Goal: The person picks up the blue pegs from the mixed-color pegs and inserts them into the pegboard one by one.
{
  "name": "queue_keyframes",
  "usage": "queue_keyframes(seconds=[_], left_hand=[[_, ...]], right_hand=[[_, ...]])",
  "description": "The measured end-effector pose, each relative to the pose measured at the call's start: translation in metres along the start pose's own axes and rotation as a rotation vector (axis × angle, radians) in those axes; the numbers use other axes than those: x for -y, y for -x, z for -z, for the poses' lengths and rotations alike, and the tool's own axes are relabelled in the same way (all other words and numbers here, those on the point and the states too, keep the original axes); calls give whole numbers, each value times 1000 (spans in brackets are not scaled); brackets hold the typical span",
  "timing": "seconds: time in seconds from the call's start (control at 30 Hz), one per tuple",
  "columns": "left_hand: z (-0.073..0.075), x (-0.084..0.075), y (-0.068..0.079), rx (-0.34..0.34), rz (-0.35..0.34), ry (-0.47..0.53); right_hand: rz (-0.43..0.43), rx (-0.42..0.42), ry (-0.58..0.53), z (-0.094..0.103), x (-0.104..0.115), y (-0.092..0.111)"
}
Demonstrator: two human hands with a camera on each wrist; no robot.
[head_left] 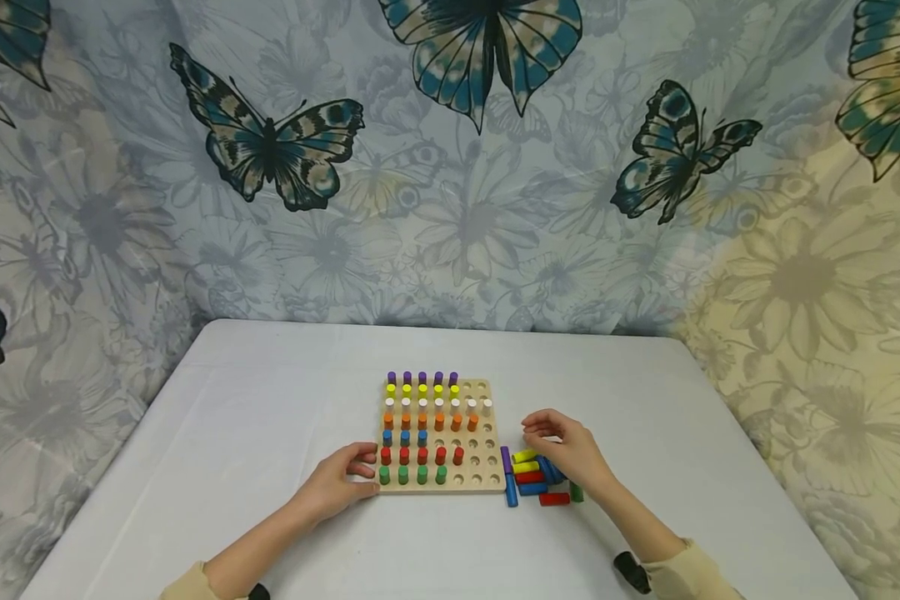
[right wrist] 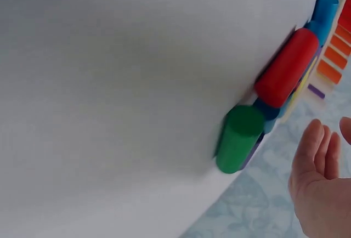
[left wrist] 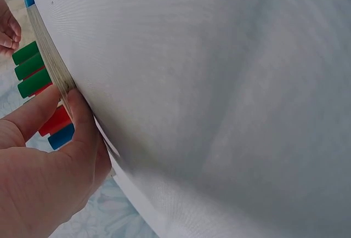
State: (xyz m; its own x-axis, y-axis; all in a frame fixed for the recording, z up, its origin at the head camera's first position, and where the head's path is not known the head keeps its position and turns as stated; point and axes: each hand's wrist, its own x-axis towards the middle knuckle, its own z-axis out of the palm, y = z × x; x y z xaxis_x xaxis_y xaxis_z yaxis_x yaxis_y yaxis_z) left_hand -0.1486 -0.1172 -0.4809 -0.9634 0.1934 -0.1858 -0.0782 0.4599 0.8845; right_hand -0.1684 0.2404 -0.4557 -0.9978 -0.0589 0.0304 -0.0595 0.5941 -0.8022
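Note:
A wooden pegboard (head_left: 474, 479) lies on the table, with upright pegs in rows of purple, yellow, white, orange, blue, red and green. My left hand (head_left: 339, 482) holds its left edge near the front corner; the left wrist view has thumb and fingers around that edge, beside green pegs (left wrist: 34, 83). Over the loose pegs at the board's right hovers my right hand (head_left: 570, 450), fingers slightly bent and nothing between them. That pile includes a red peg (right wrist: 288, 67), a green peg (right wrist: 239, 139), a yellow peg (head_left: 526, 467) and a purple peg (head_left: 506, 460).
Bare holes show at the right ends of most rows, while the white row (head_left: 423, 405) runs the full width. The white table (head_left: 285, 392) reaches back to a butterfly-patterned cloth (head_left: 457, 208). A blue peg (head_left: 512, 492) lies close along the board's right side.

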Motion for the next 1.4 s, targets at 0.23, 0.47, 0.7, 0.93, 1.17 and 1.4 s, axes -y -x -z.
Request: queue_keyframes(seconds=[0.23,0.47,0.7,0.93,1.17,1.4], left_hand=[[0,1,-1,0,-2,7],[1,1,0,-4,-5,16],[1,0,0,-1,13,16],[1,-1,0,2,22,26],[1,-1,0,3,15,20],[0,-1,1,2,6,9]], right_hand=[[-33,-6,39,9,-10,7],[-44,-1,98,17,-18,15],[-34,13,155,24,-24,19],[32,43,225,28,-20,20],[39,84,292,25,-9,21],[17,106,349,19,-4,21]])
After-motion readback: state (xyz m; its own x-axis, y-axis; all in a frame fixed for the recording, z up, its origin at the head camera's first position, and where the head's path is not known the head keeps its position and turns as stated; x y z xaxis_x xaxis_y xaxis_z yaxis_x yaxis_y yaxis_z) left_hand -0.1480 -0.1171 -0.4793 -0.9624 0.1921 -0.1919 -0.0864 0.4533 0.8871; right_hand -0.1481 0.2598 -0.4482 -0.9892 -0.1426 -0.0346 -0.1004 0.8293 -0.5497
